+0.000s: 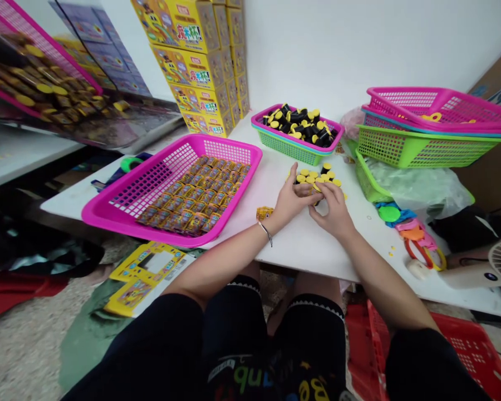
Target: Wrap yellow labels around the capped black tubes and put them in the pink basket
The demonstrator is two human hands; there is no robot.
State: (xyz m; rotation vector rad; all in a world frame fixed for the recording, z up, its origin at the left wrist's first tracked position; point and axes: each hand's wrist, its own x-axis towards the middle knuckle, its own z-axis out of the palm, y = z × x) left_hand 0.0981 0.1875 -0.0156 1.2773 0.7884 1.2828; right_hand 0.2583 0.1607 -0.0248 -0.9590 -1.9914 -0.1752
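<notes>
**Hands Half Closed Over Capped Cylinders**

**Hand state.** The left hand [290, 200] and the right hand [332, 214] are raised just above the table [300, 250], both half closed, with the fingers curled inward and meeting between them. The fingers hide whatever may lie there, so it cannot be determined whether either hand has hold of an item. A thin wristband [266, 233] circles the left wrist.

**Work items.** A loose pile of black cylinders [313, 178] with yellow caps lies directly ahead of the hands, touching the fingers. Farther ahead, a small pink basket [271, 114] sits nested in a green basket [290, 147] and holds a heap of matching cylinders.

**Left of the hands.** A small yellow packet [264, 213] lies just beside the left hand. Beyond it, a large pink basket [234, 146] holds rows of packets [192, 200]. Stacked yellow cartons [187, 67] stand farther ahead of that basket.

**Right of the hands.** A plastic bag [417, 186] and colored plastic parts [417, 236] lie on the table. Stacked pink and green baskets [426, 147] stand beyond the bag.

**Below the hands.** A flat yellow card [146, 278] lies off the table, down to the left.
</notes>
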